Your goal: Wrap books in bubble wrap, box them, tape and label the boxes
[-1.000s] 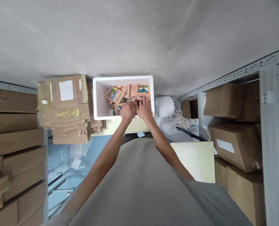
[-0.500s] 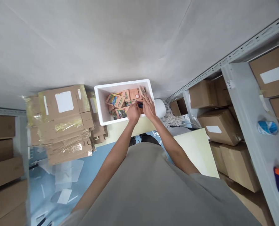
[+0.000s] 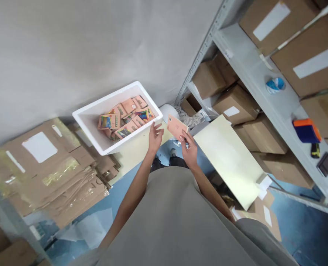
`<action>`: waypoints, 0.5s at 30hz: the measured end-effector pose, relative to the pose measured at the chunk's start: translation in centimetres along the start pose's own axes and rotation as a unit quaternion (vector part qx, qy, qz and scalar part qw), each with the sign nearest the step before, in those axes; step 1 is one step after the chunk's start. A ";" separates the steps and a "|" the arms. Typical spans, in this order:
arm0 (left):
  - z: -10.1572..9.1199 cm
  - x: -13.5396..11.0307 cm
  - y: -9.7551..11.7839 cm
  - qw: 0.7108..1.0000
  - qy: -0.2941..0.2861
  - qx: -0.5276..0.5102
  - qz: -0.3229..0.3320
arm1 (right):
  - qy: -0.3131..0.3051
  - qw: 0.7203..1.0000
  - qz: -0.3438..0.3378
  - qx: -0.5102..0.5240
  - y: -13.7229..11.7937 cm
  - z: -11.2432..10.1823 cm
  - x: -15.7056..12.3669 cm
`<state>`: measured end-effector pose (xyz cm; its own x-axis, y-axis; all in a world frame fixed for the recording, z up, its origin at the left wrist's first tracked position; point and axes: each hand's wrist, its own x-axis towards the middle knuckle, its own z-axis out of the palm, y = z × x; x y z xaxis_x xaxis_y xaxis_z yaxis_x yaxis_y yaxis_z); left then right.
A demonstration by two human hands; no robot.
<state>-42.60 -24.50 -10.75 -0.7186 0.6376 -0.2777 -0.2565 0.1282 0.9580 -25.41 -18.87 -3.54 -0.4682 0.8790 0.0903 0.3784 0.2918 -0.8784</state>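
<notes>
My right hand (image 3: 189,149) grips a flat, pinkish-orange packet (image 3: 176,127) by its lower right corner, in front of my body. A small barcode shows at the packet's upper left. My left hand (image 3: 155,137) has its fingers apart and holds nothing, close to the near right corner of a white foam box (image 3: 93,142). Inside that box lie several similar packets (image 3: 129,106) in a loose heap, some with colourful printed pictures. The box rests on a pale yellow table (image 3: 133,155).
Flattened cardboard boxes (image 3: 67,147) are stacked left of the foam box. A second pale board (image 3: 227,155) lies at right. Metal shelving (image 3: 249,55) with cardboard cartons (image 3: 236,103) stands along the right. A blue tape roll (image 3: 275,85) sits on a shelf. A white roll (image 3: 168,111) stands behind the table.
Both hands have come out of the foam box. My right hand now carries a packet to the right, and my left hand has opened. The view has turned to the right.
</notes>
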 end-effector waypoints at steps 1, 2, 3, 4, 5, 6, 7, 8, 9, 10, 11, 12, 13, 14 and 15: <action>1.5 -1.0 -0.2 0.998 -0.048 -0.027 -0.023 | 0.033 0.999 0.030 0.016 0.7 -1.1 -0.5; 3.1 -1.9 -0.4 0.994 -0.090 -0.045 -0.036 | 0.065 0.996 0.054 0.031 1.5 -2.3 -0.9; 4.6 -2.8 -0.7 0.991 -0.120 -0.054 -0.040 | 0.096 0.992 0.073 0.043 2.3 -3.4 -1.2; 6.1 -3.5 -0.9 0.989 -0.135 -0.055 -0.035 | 0.125 0.987 0.088 0.052 3.0 -4.6 -1.5; 7.6 -4.2 -1.1 0.988 -0.140 -0.051 -0.027 | 0.153 0.981 0.098 0.061 3.7 -5.9 -1.7; 9.1 -4.8 -1.2 0.989 -0.139 -0.041 -0.018 | 0.181 0.976 0.103 0.071 4.4 -7.3 -2.0; 10.7 -5.4 -1.4 0.990 -0.138 -0.029 -0.014 | 0.205 0.969 0.105 0.083 5.0 -8.8 -2.3; 12.3 -5.8 -1.7 0.990 -0.141 -0.015 -0.015 | 0.227 0.964 0.104 0.095 5.6 -10.4 -2.7; 14.0 -6.3 -1.9 0.988 -0.149 -0.003 -0.024 | 0.244 0.959 0.101 0.105 6.3 -12.1 -3.1; 15.7 -6.7 -2.2 0.986 -0.162 0.006 -0.041 | 0.255 0.956 0.097 0.109 6.9 -13.9 -3.5; 17.5 -7.2 -2.6 0.982 -0.177 0.011 -0.061 | 0.260 0.955 0.091 0.108 7.6 -15.8 -3.9; 19.4 -7.7 -3.0 0.978 -0.192 0.015 -0.079 | 0.261 0.956 0.082 0.102 8.4 -17.7 -4.4; 21.3 -8.2 -3.4 0.973 -0.210 0.017 -0.095 | 0.262 0.958 0.071 0.096 9.3 -19.7 -4.8; 23.2 -8.8 -3.9 0.966 -0.234 0.021 -0.107 | 0.266 0.958 0.059 0.090 10.3 -21.6 -5.3; 25.1 -9.5 -4.3 0.957 -0.263 0.025 -0.118 | 0.274 0.957 0.049 0.086 11.4 -23.5 -5.9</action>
<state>-18.44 -12.06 -10.48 -0.2167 0.8790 -0.4248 -0.3301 0.3435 0.8792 0.43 -11.83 -3.00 0.0688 0.9786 0.1940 0.2394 0.1726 -0.9554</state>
